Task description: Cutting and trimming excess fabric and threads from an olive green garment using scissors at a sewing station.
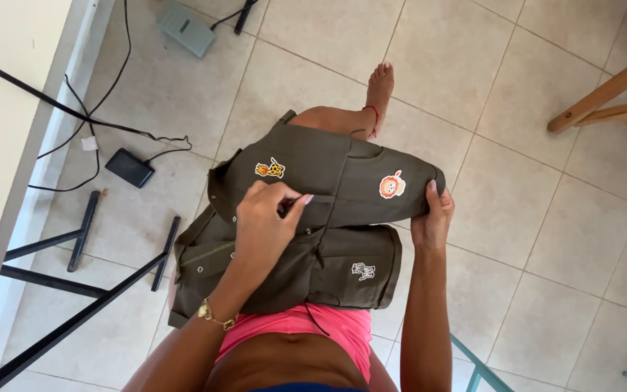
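An olive-green garment (342, 181) with small animal patches lies folded across my lap. A giraffe patch (271, 170) sits upper left, a lion patch (392, 185) upper right, a zebra patch (363, 271) lower down. My left hand (266, 221) rests on the middle of the garment, thumb and forefinger pinching the fabric near a pocket flap. My right hand (433, 214) grips the garment's right edge, fingers curled under the fold. I sit in pink shorts, one bare leg stretched out over the floor.
Beige floor tiles (517, 218) all around. A white table (9, 109) with black metal legs stands at the left, cables and a black power adapter (130, 168) beneath it. A grey pedal (186, 29) lies at the top. Wooden furniture legs (611, 98) show upper right.
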